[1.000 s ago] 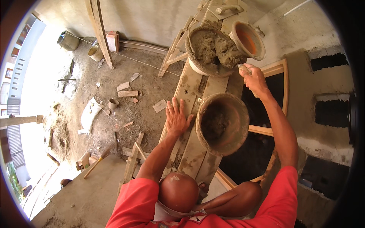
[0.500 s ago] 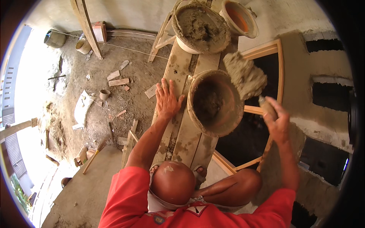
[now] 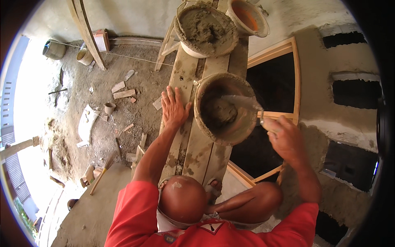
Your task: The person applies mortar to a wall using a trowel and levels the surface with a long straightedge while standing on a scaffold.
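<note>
Gripping trowel [image 3: 249, 103] over bucket [image 3: 245, 124]: right hand [image 3: 287, 140] (left hand [image 3: 174, 110] spread open on planks [image 3: 199, 144]).

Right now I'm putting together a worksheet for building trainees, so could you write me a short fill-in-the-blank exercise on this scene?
1. The right hand grips the handle of a ____.
2. The left hand rests on planks made of ____.
3. Nearer or farther: of the two buckets holding grey mix, the tool's blade is over the ____ one.
4. The sleeves of the person's shirt are ____.

Missing words: trowel; wood; nearer; red.
</note>
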The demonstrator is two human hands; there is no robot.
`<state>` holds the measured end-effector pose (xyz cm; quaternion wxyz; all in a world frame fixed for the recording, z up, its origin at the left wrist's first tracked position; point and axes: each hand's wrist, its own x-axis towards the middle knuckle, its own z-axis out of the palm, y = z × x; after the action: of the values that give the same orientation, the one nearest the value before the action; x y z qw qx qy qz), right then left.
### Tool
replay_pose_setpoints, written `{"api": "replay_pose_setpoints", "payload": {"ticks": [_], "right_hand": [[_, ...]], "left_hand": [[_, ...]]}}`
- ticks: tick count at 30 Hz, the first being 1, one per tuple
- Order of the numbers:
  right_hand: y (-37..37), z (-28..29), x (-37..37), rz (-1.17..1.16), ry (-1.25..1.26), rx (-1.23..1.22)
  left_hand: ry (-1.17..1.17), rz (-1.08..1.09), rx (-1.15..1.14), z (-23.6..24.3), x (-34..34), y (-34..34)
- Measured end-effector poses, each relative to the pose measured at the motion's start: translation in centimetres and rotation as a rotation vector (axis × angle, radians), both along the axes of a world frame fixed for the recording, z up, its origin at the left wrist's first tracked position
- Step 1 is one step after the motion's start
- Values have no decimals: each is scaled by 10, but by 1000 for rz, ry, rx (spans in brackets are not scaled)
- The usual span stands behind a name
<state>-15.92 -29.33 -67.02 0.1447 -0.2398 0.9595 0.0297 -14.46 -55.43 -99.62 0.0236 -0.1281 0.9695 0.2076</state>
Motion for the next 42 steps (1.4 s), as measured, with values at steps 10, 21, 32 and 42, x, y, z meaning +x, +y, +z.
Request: {"api": "replay_pose_setpoints", "payload": {"ticks": [10,21,32,42], "right_hand": [[25,-94,-13,315,-223,-13],[28,-157,-319,-986,-453,-1045],[-4,-218,-422,-1298,-602,-2196],[-5,-200,-377,-1409,-291,-2088]], "left_hand": [[-4,3,-28,-1,-3,3],[-91,-6,-46,5,-11,7],[-146,-28,-79,12,-19,5],[-203,-43,-122,10,-14,5]]}}
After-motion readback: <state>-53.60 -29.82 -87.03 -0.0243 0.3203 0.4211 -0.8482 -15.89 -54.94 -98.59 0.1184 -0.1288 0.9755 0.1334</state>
